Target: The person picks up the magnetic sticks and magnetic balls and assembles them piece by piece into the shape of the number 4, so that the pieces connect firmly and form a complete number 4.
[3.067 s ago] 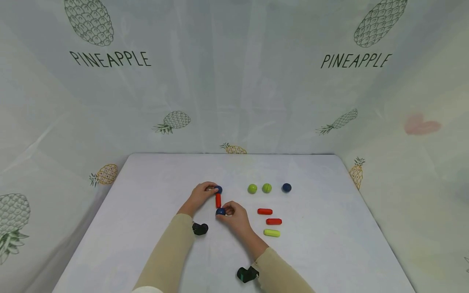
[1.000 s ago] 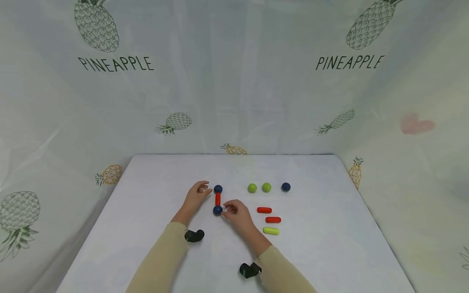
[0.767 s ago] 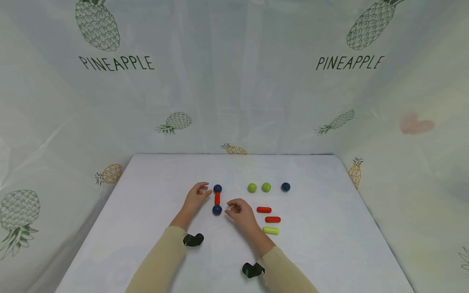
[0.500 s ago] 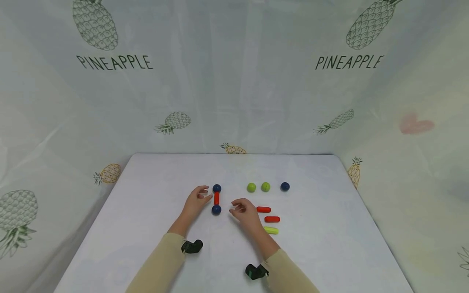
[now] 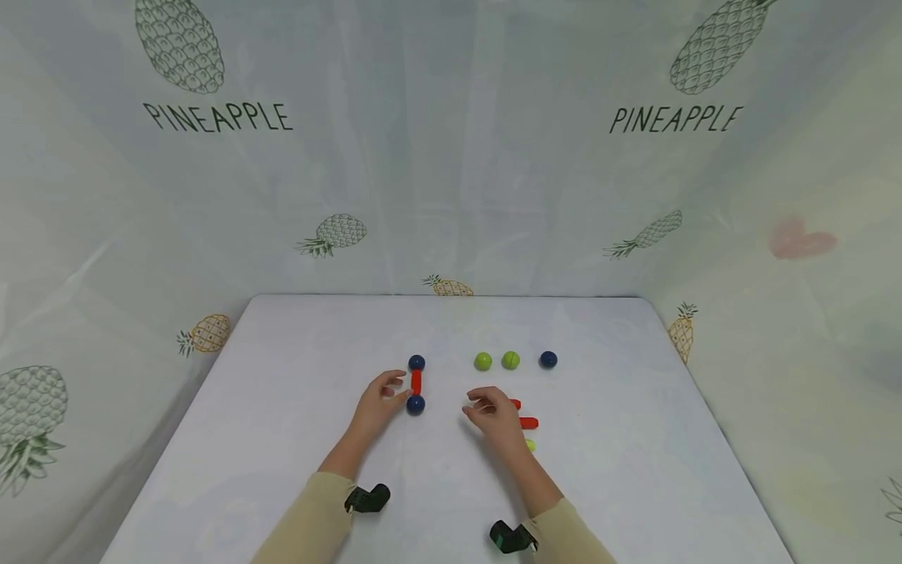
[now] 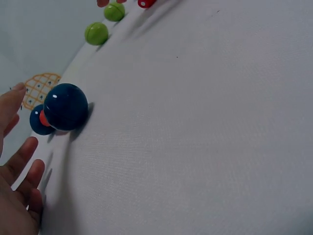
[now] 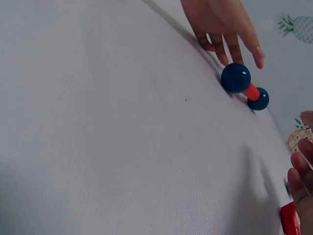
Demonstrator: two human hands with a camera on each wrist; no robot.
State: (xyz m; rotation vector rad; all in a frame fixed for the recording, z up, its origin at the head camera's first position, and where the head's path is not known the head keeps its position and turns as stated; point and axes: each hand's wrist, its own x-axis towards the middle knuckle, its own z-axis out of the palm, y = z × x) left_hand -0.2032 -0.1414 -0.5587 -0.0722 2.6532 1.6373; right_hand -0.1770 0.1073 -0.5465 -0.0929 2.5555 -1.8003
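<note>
Two dark blue balls, a far one (image 5: 416, 363) and a near one (image 5: 416, 405), are joined by a red rod (image 5: 416, 382) into a dumbbell shape lying on the table. My left hand (image 5: 378, 405) is just left of it, fingers loosely bent, thumb close to the near ball; in the left wrist view nothing is between the fingers. My right hand (image 5: 497, 415) hovers to the right, relaxed and holding nothing. It partly hides two loose red rods, one upper (image 5: 517, 404) and one lower (image 5: 529, 423), and a yellow-green rod (image 5: 532, 445).
Two green balls, one left (image 5: 482, 361) and one right (image 5: 510, 360), and a loose dark blue ball (image 5: 548, 359) stand in a row behind the right hand. The white table (image 5: 599, 501) ends at a pineapple-print cloth (image 5: 451, 157) at the back and sides.
Both hands let go of the ball-and-rod piece. The right hand has moved off to the right, over the loose rods. The left hand drew back, then came nearer the near blue ball.
</note>
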